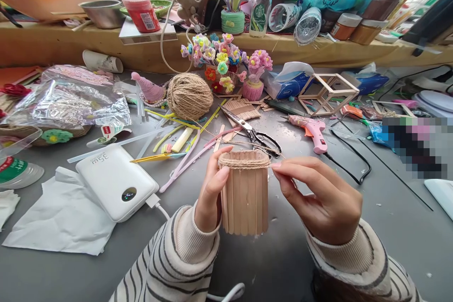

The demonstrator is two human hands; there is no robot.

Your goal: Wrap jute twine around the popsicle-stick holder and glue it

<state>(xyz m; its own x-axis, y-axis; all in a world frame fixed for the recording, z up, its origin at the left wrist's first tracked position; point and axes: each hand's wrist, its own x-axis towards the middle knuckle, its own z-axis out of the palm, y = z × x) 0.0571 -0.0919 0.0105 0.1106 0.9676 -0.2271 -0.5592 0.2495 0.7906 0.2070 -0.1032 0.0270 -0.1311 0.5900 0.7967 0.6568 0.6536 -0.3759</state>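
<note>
My left hand (209,193) grips the side of a small cup made of upright wooden craft sticks (245,200), held just above the grey table. A band of jute twine (244,161) wraps its top rim. My right hand (318,198) pinches the twine at the cup's right upper edge with thumb and forefinger. Behind the cup lie black-handled scissors (255,134) and a pink glue gun (311,130). A ball of jute twine (189,96) sits further back to the left.
A white power bank (115,181) lies on white paper at the left. Pipe-cleaner flower pots (253,75), loose sticks, a wooden cube frame (327,92) and plastic bags crowd the back. A cluttered wooden shelf (53,45) runs behind.
</note>
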